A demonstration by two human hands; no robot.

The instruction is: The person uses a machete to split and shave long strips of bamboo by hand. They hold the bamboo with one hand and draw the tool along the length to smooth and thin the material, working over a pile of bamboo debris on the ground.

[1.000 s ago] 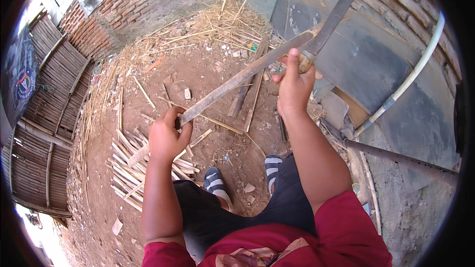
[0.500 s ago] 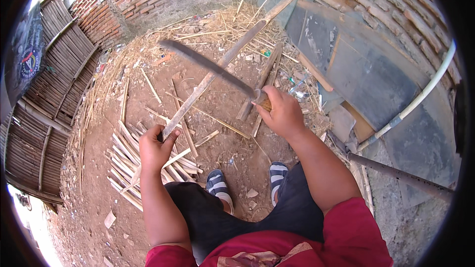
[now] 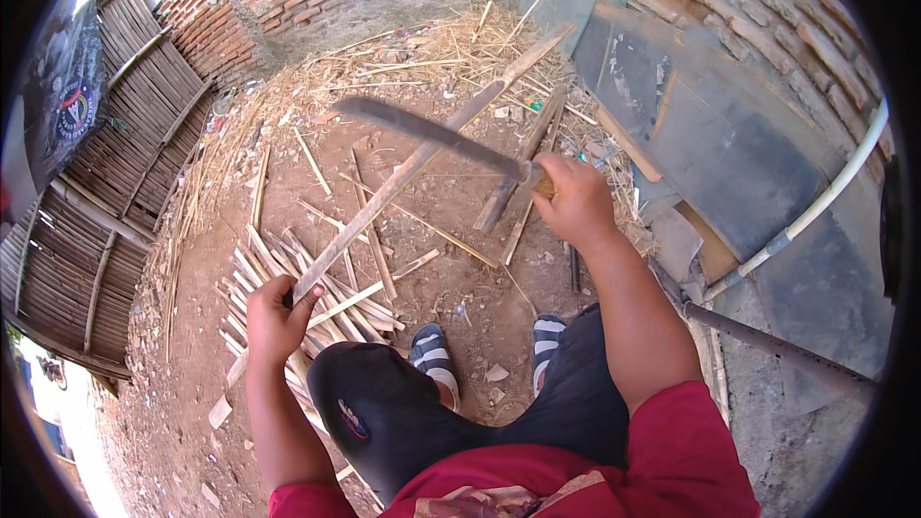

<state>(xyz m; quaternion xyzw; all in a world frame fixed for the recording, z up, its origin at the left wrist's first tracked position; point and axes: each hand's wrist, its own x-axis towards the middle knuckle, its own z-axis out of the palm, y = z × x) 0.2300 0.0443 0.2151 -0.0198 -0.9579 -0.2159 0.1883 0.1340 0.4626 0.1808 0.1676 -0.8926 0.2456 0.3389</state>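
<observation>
My left hand (image 3: 275, 317) is closed round the near part of a long wooden strip (image 3: 369, 211), which slants away from me to the upper right. A short end of the strip sticks out behind that hand. In my right hand (image 3: 580, 197) is the handle of a machete; its fingers are wrapped round it. The dark machete blade (image 3: 436, 132) points left and crosses over the strip about midway along it. Whether the edge touches the wood I cannot tell. The strip's far part (image 3: 537, 55) looks paler than the middle.
Split pale sticks (image 3: 331, 302) lie heaped left of my feet, with loose sticks and two darker lengths (image 3: 518, 163) beyond. Straw and shavings (image 3: 422, 48) line the brick wall (image 3: 355, 0). Dark panels (image 3: 720, 153), a pale pipe (image 3: 825, 187) and a metal pole (image 3: 787, 350) stand right.
My left hand has drawn back toward me and left, pulling the strip along so its far end is nearer. The machete still crosses over the strip. The whole view has shifted slightly.
</observation>
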